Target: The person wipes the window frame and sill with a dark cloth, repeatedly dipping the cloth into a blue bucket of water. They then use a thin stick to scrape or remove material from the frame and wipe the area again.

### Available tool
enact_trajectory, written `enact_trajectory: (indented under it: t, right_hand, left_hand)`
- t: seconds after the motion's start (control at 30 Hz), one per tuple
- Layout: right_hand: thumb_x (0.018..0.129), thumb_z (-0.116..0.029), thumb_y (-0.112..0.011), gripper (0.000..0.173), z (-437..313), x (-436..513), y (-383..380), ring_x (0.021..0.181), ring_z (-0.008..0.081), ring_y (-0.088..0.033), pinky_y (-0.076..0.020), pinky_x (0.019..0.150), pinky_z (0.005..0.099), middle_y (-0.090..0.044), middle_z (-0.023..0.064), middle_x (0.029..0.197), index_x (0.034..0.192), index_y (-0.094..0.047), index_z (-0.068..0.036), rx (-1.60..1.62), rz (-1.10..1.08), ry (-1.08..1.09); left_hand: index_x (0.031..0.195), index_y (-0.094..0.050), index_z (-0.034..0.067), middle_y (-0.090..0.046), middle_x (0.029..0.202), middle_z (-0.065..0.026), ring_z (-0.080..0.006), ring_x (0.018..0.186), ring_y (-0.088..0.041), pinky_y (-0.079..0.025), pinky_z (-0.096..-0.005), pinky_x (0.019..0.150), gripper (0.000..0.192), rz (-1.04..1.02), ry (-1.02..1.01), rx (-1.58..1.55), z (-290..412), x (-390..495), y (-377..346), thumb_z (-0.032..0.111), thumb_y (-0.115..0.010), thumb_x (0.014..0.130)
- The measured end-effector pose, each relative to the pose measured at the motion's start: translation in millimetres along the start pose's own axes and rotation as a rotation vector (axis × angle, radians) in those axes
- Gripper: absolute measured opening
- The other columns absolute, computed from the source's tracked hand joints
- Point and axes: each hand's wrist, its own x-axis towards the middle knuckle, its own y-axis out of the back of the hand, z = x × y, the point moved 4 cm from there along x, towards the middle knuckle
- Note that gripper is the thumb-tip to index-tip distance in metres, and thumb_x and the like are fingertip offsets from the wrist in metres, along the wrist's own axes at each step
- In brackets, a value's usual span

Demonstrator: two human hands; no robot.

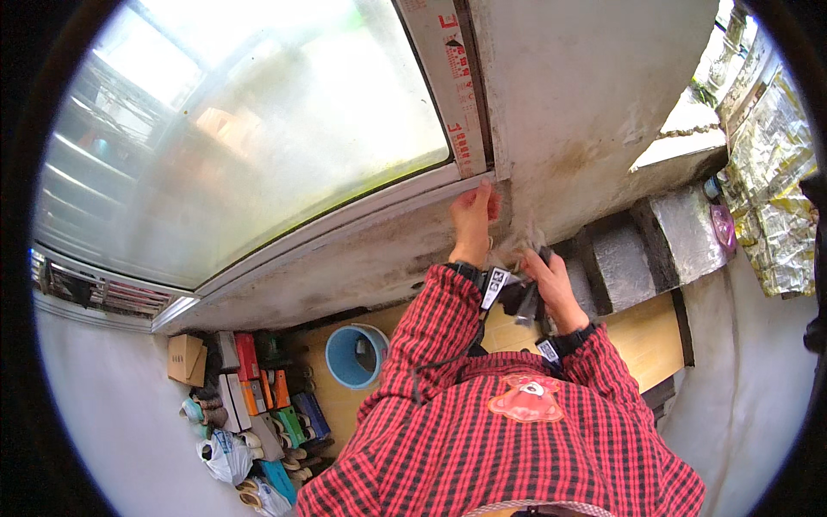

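My left hand (471,220) is raised at the lower right corner of a window frame (452,173), its fingers curled and thumb tip close to the frame. Whether something small is pinched there, I cannot tell. Lower and to the right, my right hand (557,291) grips a crumpled dark, partly see-through sheet (528,309), perhaps plastic film; its upper end blurs near the wall. The frame's upright carries a protective film strip (462,97) with red print. Frosted glass (291,142) fills the window. Both wrists wear dark bands with printed tags.
A blue bucket (354,357) stands on the wooden-look floor (504,329) at lower left. Shoe boxes (232,400), shoes and plastic bags (226,455) crowd the left wall. Dark concrete steps (620,258) rise at the right, with a pink plastic bag (723,227) on the upper one.
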Motion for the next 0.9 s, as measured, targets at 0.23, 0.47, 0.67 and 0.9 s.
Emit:
enact_trajectory:
  t: [0.23,0.47,0.67,0.9]
  right_hand:
    - [0.107,-0.027,-0.059,0.028,11,-45,53,0.070,0.0049,-0.045,-0.0369,0.063,0.0248,-0.053,-0.0081,0.075,0.088,-0.065,-0.007,-0.103,0.053,-0.071]
    - [0.107,-0.028,-0.057,0.029,5,-59,72,0.069,0.0049,-0.044,-0.0366,0.062,0.0243,-0.052,-0.0079,0.075,0.087,-0.064,-0.008,-0.174,0.079,-0.010]
    - [0.108,-0.026,-0.058,0.028,4,-62,70,0.068,0.0038,-0.044,-0.0373,0.062,0.0233,-0.054,-0.0073,0.076,0.088,-0.065,-0.008,-0.165,0.100,-0.028]
    - [0.108,-0.023,-0.058,0.026,5,-58,75,0.071,0.0040,-0.045,-0.0364,0.064,0.0230,-0.057,-0.0069,0.080,0.088,-0.064,-0.008,-0.170,0.098,-0.059]
  left_hand:
    - [0.081,-0.065,0.006,-0.064,0.070,-0.0009,-0.0090,0.055,-0.052,-0.037,-0.0268,0.049,0.031,0.071,-0.176,-0.119,-5,13,4,0.030,-0.072,0.100]
    - [0.086,-0.067,0.005,-0.065,0.075,-0.0007,-0.0080,0.060,-0.053,-0.039,-0.0251,0.054,0.023,0.003,-0.175,-0.201,-7,3,0,0.023,-0.072,0.100]
    - [0.086,-0.066,0.006,-0.061,0.071,0.0019,-0.0065,0.061,-0.052,-0.038,-0.0245,0.054,0.025,0.059,-0.200,-0.127,-8,5,7,0.026,-0.072,0.100]
    - [0.082,-0.063,0.007,-0.058,0.069,0.0025,-0.0061,0.057,-0.048,-0.036,-0.0245,0.051,0.030,0.076,-0.166,-0.090,-2,-7,23,0.029,-0.069,0.102]
